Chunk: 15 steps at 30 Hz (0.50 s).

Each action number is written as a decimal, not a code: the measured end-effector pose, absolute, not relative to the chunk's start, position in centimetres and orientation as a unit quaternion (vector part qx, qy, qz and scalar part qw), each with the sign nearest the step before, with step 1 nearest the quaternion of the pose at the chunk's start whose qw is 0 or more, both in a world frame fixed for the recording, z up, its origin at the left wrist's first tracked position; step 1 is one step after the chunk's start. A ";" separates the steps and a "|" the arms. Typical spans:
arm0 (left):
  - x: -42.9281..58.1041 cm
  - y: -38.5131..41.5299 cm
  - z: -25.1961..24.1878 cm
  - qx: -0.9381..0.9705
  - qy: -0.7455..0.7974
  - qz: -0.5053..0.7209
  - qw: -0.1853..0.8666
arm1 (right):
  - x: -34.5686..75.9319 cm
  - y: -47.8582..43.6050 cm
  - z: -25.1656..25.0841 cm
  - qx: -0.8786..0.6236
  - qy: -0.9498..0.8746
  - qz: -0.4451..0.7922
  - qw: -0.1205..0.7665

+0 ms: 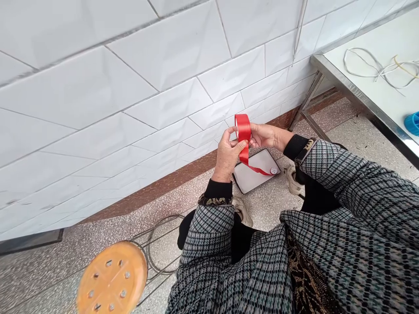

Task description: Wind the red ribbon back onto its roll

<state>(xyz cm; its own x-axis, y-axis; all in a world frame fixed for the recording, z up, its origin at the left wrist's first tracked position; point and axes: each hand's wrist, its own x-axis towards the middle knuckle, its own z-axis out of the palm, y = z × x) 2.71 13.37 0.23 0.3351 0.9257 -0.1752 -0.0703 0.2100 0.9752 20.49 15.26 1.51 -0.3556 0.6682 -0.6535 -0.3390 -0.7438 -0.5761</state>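
Observation:
Between my two hands is a roll of red satin ribbon, held upright above the floor. My left hand grips its left side, with a finger in the core and the thumb pressed on the front of the band. My right hand is closed at the roll's right side; its fingertips are partly hidden behind the ribbon. A loose tail hangs from the roll and trails down to the right, ending by a small round white disc over a shallow white tray on the floor.
A steel-edged table stands to the right, bearing tangled white cords and a blue plastic ring-shaped object. An orange round stool with metal legs is at lower left. White tiled wall rises ahead.

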 end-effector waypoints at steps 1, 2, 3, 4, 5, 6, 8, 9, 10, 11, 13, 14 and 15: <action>2.7 13.4 0.2 0.503 0.433 0.384 0.642 | 20.5 15.2 1.4 -0.465 -0.169 0.813 0.306; 2.6 13.4 0.2 0.510 0.437 0.382 0.635 | 20.5 15.2 1.3 -0.457 -0.165 0.821 0.300; 2.5 13.4 0.3 0.517 0.441 0.380 0.627 | 20.5 15.2 1.3 -0.450 -0.164 0.827 0.295; 2.4 13.4 0.3 0.525 0.444 0.377 0.620 | 20.5 15.2 1.4 -0.444 -0.166 0.831 0.291; 2.3 13.4 0.3 0.532 0.447 0.376 0.613 | 20.5 15.1 1.6 -0.441 -0.172 0.832 0.290; 2.3 13.4 0.4 0.538 0.450 0.374 0.607 | 20.5 15.0 1.7 -0.441 -0.180 0.831 0.287; 2.2 13.4 0.5 0.541 0.455 0.374 0.601 | 20.6 14.9 2.2 -0.453 -0.201 0.823 0.279; 2.2 13.4 0.5 0.538 0.456 0.373 0.603 | 20.6 14.8 2.4 -0.463 -0.211 0.816 0.274; 2.2 13.4 0.5 0.533 0.456 0.374 0.607 | 20.6 14.7 2.6 -0.473 -0.220 0.809 0.270; 2.3 13.4 0.5 0.525 0.455 0.376 0.613 | 20.6 14.7 2.8 -0.482 -0.229 0.802 0.270; 2.4 13.4 0.5 0.512 0.449 0.384 0.624 | 20.6 14.6 3.1 -0.490 -0.255 0.786 0.277; 2.4 13.4 0.5 0.508 0.445 0.388 0.628 | 20.7 14.6 3.2 -0.493 -0.272 0.776 0.285; 2.4 13.4 0.5 0.504 0.441 0.392 0.631 | 20.7 14.6 3.2 -0.497 -0.294 0.761 0.297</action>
<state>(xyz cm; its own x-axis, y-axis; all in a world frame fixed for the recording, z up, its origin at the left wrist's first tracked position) 2.42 13.38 0.46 0.3041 0.9388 -0.1621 -0.0499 0.1856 0.9813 20.73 14.64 3.23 -0.3298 0.7436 -0.5816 -0.1598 -0.6511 -0.7419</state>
